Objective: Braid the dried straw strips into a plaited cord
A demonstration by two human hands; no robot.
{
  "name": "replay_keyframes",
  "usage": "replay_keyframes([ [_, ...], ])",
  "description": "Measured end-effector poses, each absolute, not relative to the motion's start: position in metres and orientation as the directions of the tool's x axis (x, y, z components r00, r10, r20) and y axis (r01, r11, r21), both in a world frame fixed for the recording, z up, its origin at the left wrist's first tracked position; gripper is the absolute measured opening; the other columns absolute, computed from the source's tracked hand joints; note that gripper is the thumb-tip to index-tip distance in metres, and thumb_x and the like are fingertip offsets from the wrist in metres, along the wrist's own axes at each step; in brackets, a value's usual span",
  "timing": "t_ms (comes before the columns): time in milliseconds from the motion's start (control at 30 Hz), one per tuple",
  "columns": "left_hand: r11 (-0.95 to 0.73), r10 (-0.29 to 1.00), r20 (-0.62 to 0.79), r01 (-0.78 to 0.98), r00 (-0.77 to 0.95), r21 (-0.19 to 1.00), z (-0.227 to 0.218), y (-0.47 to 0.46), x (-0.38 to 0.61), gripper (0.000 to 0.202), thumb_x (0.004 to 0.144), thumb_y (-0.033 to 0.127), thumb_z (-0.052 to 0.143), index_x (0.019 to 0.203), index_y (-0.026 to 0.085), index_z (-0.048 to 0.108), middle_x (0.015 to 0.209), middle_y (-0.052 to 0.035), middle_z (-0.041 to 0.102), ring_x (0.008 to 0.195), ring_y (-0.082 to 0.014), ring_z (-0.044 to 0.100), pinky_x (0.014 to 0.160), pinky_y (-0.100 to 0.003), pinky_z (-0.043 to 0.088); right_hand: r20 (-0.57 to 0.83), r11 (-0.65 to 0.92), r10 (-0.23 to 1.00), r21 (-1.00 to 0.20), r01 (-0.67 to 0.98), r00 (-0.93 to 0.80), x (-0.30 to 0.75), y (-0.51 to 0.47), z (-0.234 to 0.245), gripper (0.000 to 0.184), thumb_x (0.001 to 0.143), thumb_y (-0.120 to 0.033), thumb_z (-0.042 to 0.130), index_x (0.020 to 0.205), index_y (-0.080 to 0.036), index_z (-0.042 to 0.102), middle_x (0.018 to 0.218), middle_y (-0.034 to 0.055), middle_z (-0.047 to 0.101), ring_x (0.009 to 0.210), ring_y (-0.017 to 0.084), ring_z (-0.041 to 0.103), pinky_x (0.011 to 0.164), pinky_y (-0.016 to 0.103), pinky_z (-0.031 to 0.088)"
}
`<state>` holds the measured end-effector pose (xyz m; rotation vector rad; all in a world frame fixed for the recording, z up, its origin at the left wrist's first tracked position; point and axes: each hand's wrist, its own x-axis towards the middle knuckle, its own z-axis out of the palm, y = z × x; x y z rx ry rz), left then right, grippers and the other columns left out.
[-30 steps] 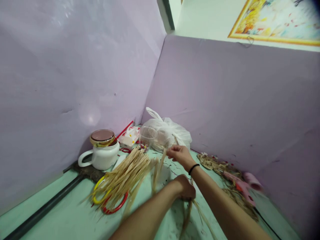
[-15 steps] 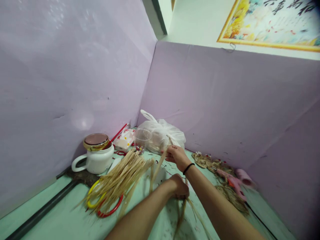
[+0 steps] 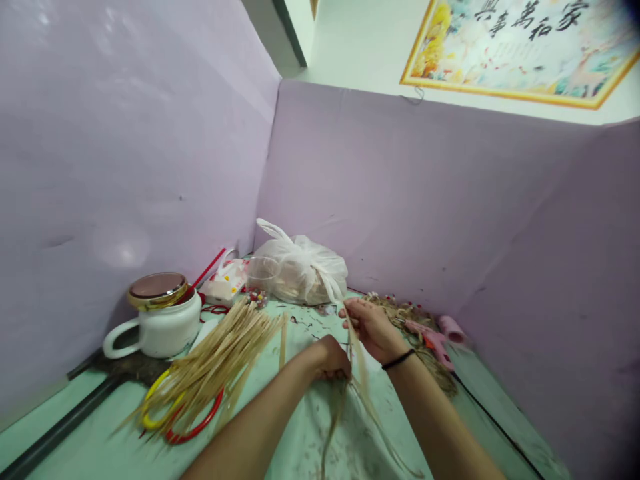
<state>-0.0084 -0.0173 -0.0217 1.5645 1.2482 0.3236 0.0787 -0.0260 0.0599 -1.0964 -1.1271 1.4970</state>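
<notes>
My left hand [image 3: 332,359] is closed low over the table around pale straw strands [image 3: 334,420], whose loose ends hang down below it. Above and to its right, my right hand [image 3: 374,328], with a black band at the wrist, pinches the upper end of a flat straw strip [image 3: 358,353]. That strip runs down past the left hand; whether it joins the other strands there is hard to see. Left of my hands lies a bundle of straw strips [image 3: 225,360], resting over scissors with yellow and red handles [image 3: 197,430]. A single strip [image 3: 283,340] lies beside the bundle.
A white mug [image 3: 169,327] with a gold-rimmed lid stands left, near a dark-handled tool [image 3: 60,423]. Behind are a clear cup [image 3: 262,273], a tissue pack [image 3: 225,281] and a white plastic bag [image 3: 305,267]. Braided straw [image 3: 385,307] and a pink glue gun [image 3: 431,340] with its cord lie right.
My right hand has carried its straw strip away from the bundle, over toward my left hand. The left hand stays closed on its strands. The view has turned right.
</notes>
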Motion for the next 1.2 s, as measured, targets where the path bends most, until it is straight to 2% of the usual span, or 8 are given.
replay_keyframes([
  [67,0.221,0.797,-0.464,0.529,0.385,0.819,-0.012,-0.022,-0.012,0.016,0.053,0.016,0.058,0.042,0.014,0.046,0.036,0.0032,0.04,0.031,-0.0066,0.032,0.035,-0.02,0.024,-0.137,-0.143,0.985,-0.988,-0.054,-0.101,0.097,-0.037,0.056,0.013,0.066,-0.023,0.059,0.068,-0.016,0.048,0.059,-0.0005,0.061,0.041,0.006,0.053,0.033,0.012,0.033],
  [167,0.305,0.815,-0.454,0.4,0.36,0.864,-0.001,-0.028,-0.015,0.009,0.05,0.01,0.054,0.044,0.013,0.047,0.035,0.0046,0.039,0.03,-0.0045,0.029,0.034,-0.019,0.019,-0.227,-0.225,0.973,-0.973,0.058,-0.038,0.115,-0.052,0.042,0.01,0.064,-0.02,0.056,0.065,-0.016,0.047,0.061,0.0014,0.063,0.048,0.009,0.058,0.035,0.014,0.036],
  [333,0.276,0.813,-0.428,0.386,0.395,0.88,0.001,-0.03,-0.015,0.013,0.047,0.012,0.056,0.042,0.014,0.045,0.032,0.0057,0.036,0.029,-0.0042,0.026,0.031,-0.019,0.013,-0.339,-0.335,0.94,-0.938,0.084,-0.039,0.127,-0.056,0.011,0.009,0.059,-0.011,0.052,0.055,-0.016,0.046,0.044,-0.0039,0.053,0.039,0.006,0.05,0.036,0.014,0.036],
  [500,0.273,0.806,-0.442,0.416,0.393,0.867,0.0,-0.028,-0.013,0.012,0.051,0.016,0.054,0.043,0.014,0.045,0.034,0.0057,0.038,0.028,-0.0037,0.025,0.031,-0.019,0.012,-0.434,-0.425,0.894,-0.9,0.099,-0.108,0.134,-0.051,-0.004,0.009,0.058,-0.01,0.053,0.055,-0.015,0.047,0.045,-0.0028,0.055,0.038,0.007,0.05,0.035,0.014,0.035],
  [667,0.274,0.791,-0.449,0.416,0.415,0.867,-0.001,-0.025,-0.015,0.013,0.05,0.021,0.056,0.045,0.014,0.046,0.035,0.0059,0.039,0.028,-0.0031,0.026,0.03,-0.018,0.013,-0.402,-0.39,0.911,-0.913,0.122,-0.091,0.143,-0.052,-0.006,0.006,0.06,-0.01,0.055,0.059,-0.015,0.051,0.046,-0.0037,0.055,0.038,0.006,0.049,0.035,0.014,0.036],
  [900,0.3,0.746,-0.441,0.338,0.499,0.892,-0.009,-0.017,-0.02,0.017,0.051,0.025,0.059,0.05,0.015,0.045,0.039,0.0065,0.04,0.028,-0.0015,0.023,0.03,-0.017,0.009,-0.275,-0.253,0.961,-0.896,0.364,-0.009,0.146,-0.05,-0.005,0.011,0.055,-0.002,0.053,0.053,-0.013,0.056,0.04,-0.0054,0.05,0.034,0.005,0.043,0.035,0.015,0.036],
  [1100,0.282,0.749,-0.43,0.345,0.503,0.895,-0.011,-0.017,-0.02,0.02,0.051,0.029,0.059,0.051,0.015,0.045,0.039,0.007,0.039,0.028,-0.0016,0.024,0.03,-0.017,0.01,-0.363,-0.337,0.92,-0.924,0.181,-0.145,0.137,-0.055,0.0,0.01,0.061,-0.004,0.054,0.057,-0.013,0.057,0.042,-0.0048,0.053,0.036,0.005,0.046,0.039,0.015,0.041],
  [1200,0.276,0.756,-0.434,0.363,0.49,0.89,-0.011,-0.017,-0.02,0.02,0.052,0.029,0.06,0.052,0.015,0.046,0.04,0.0068,0.04,0.028,-0.0019,0.025,0.03,-0.017,0.011,-0.411,-0.404,0.88,-0.911,0.078,-0.239,0.14,-0.055,-0.001,0.007,0.064,-0.007,0.054,0.062,-0.013,0.057,0.047,-0.0027,0.056,0.041,0.008,0.054,0.044,0.018,0.045],
])
